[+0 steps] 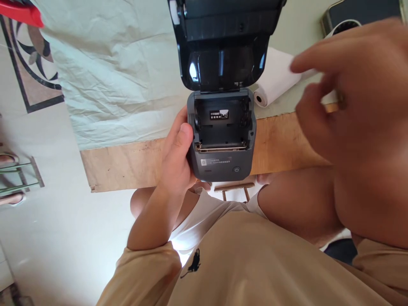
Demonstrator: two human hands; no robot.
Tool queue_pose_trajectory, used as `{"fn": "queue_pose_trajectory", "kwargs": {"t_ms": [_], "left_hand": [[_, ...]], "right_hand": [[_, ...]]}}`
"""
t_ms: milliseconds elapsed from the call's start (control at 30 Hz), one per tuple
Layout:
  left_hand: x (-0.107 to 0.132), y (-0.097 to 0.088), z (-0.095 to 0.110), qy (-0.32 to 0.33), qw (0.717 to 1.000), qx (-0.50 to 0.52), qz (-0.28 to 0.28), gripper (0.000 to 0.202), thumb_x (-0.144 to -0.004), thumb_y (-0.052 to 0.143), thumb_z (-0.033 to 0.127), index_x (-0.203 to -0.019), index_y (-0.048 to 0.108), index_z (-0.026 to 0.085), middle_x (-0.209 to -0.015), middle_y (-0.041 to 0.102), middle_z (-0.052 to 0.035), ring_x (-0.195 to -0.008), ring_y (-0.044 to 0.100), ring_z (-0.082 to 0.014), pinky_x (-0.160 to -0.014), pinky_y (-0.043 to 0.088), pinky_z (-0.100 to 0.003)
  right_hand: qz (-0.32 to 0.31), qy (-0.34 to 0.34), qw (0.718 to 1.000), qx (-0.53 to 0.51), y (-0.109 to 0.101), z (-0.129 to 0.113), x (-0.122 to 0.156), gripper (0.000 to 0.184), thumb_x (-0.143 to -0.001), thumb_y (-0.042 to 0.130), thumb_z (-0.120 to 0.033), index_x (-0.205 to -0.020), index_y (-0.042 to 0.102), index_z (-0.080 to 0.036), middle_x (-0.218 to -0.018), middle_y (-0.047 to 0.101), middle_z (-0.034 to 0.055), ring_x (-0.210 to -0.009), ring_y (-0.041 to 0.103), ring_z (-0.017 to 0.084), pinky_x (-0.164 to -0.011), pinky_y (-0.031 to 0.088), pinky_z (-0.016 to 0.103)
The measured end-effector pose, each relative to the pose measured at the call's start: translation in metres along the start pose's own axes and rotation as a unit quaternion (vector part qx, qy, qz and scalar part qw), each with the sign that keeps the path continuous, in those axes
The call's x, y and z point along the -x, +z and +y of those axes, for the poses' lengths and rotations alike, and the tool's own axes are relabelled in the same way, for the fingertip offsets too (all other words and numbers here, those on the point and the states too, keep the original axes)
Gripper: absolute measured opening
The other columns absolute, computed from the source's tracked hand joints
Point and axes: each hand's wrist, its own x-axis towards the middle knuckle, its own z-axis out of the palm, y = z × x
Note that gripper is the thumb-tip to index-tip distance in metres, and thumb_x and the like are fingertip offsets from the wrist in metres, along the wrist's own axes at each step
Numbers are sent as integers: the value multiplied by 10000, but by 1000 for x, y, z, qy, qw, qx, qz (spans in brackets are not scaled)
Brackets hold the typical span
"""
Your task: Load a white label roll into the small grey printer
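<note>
My left hand (177, 158) grips the left side of a small dark grey printer (222, 163) at the table's near edge. The printer's black lid (223, 42) is swung up and open, and the paper bay (221, 127) inside holds no roll. My right hand (357, 110) hovers close to the camera at the right, fingers loosely curled and apart, holding nothing. A white paper roll (276, 77) lies on the table just right of the lid, under the right hand's fingertips.
The wooden table (127, 165) is partly covered with pale creased paper (111, 72). A dark device (357, 15) sits at the far right corner. A red object (22, 12) shows at the top left. A patterned floor and a stool (234, 189) lie below.
</note>
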Motion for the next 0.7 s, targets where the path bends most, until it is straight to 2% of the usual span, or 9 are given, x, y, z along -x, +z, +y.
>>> {"fn": "queue_pose_trajectory", "kwargs": {"t_ms": [33, 67, 133, 200, 300, 400, 533, 633, 700], "left_hand": [[1, 0, 0, 3, 1000, 5, 0, 424, -895, 514, 581, -1188, 573, 281, -1234, 698, -55, -1316, 582, -293, -934, 618, -432], [1, 0, 0, 3, 1000, 7, -1, 411, -901, 513, 567, -1191, 574, 281, -1238, 699, -52, -1316, 584, -293, -936, 618, -437], [2, 0, 1, 3, 1000, 0, -3, 402, -906, 505, 559, -1180, 584, 275, -1237, 702, -53, -1309, 592, -297, -937, 621, -447], [3, 1, 2, 3, 1000, -7, 0, 392, -910, 500, 549, -1165, 595, 266, -1246, 700, -54, -1312, 590, -297, -949, 620, -454], [4, 2, 2, 1, 1000, -7, 2, 380, -921, 487, 520, -1193, 588, 275, -1260, 697, -48, -1329, 574, -292, -975, 612, -469], [5, 3, 3, 0, 1000, -2, 2, 414, -925, 462, 531, -1257, 567, 307, -1235, 709, -46, -1329, 570, -300, -979, 606, -500], [7, 6, 5, -11, 1000, 6, -2, 407, -930, 453, 523, -1265, 560, 318, -1232, 707, -45, -1321, 577, -302, -974, 602, -504], [6, 8, 4, -14, 1000, 5, 8, 431, -936, 416, 533, -1278, 552, 307, -1208, 714, -55, -1293, 594, -308, -960, 601, -508], [5, 8, 2, -13, 1000, 4, 4, 451, -933, 399, 552, -1275, 552, 300, -1175, 726, -67, -1273, 603, -318, -946, 601, -524]], "right_hand": [[-11, -23, 998, 56, 4, -3, 0, 482, -872, 338, -163, -1261, 506, -393, -1296, 528, -129, -1169, 550, 95, -866, 433, 264], [-22, -36, 994, 104, 9, -4, -2, 487, -867, 349, -166, -1279, 478, -391, -1304, 530, -133, -1071, 581, 91, -712, 373, 244], [-47, -28, 987, 151, 18, -5, -7, 464, -863, 397, -201, -1286, 462, -381, -1302, 541, -123, -854, 573, 74, -592, 193, 224], [-53, -15, 984, 171, 24, -4, -11, 441, -863, 420, -221, -1273, 484, -373, -1266, 563, -108, -688, 477, 34, -583, 107, 214], [-47, -12, 981, 188, 27, -4, -11, 429, -873, 422, -251, -1278, 501, -367, -1228, 575, -92, -617, 365, 4, -570, 94, 202], [-16, -34, 985, 168, 22, -7, -3, 352, -893, 425, -319, -1223, 539, -361, -1190, 570, -84, -663, 394, 0, -580, 155, 183], [51, -100, 991, 71, 15, -4, 6, 208, -889, 499, -363, -1008, 537, -197, -1000, 562, 1, -799, 467, 22, -654, 296, 186], [40, -96, 994, 24, 14, 3, 7, 247, -859, 570, -359, -949, 473, -150, -947, 542, 12, -807, 450, 23, -722, 343, 192], [29, -88, 996, -3, 15, 8, 6, 261, -861, 573, -371, -960, 471, -152, -952, 536, 9, -760, 423, 13, -708, 343, 199]]}}
